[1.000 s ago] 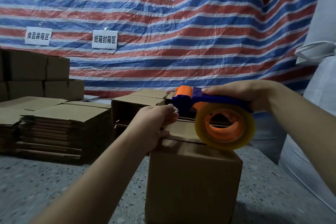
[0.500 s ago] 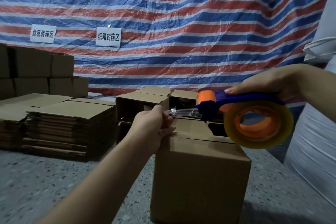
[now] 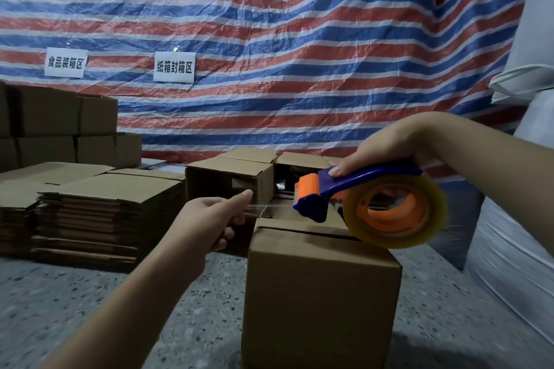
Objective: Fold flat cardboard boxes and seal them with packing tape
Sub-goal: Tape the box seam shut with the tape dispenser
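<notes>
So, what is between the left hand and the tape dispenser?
In the head view, a stretch of clear tape runs from the left hand, which pinches its end, to the dispenser in the right hand, above the box.

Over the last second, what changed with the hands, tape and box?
The right hand drew the tape dispenser rightward, away from the left hand, which kept pinching the tape end and moved off the box edge. A clear strip now spans the gap. The box stayed put, unsealed.
</notes>
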{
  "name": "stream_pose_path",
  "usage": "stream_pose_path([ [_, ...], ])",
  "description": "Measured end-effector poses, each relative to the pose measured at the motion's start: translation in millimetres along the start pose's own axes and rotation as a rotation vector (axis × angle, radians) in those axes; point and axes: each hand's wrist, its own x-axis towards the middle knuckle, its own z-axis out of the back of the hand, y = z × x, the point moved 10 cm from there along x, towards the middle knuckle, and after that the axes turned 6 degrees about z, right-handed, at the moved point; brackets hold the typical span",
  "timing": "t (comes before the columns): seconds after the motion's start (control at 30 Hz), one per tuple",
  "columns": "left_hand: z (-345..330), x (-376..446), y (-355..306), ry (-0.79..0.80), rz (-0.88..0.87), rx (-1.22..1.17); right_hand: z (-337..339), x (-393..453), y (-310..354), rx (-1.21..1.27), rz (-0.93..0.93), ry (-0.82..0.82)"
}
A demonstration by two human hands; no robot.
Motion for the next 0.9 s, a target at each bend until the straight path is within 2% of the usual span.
stream_pose_path([
  [0.07, 0.8, 0.9, 4.1, 0.004, 0.006, -0.003, -1.0, 2.6, 6.2, -0.130, -0.071, 0.003],
  [0.27, 7.5, 7.8, 16.2, -0.051, 0.010, 0.001, -5.8, 12.0, 12.3, -0.147, -0.082, 0.032],
  [0.9, -19.3, 3.2, 63.2, 0.110, 0.124, 0.010, -11.4, 18.5, 22.0, -0.193, -0.068, 0.049],
])
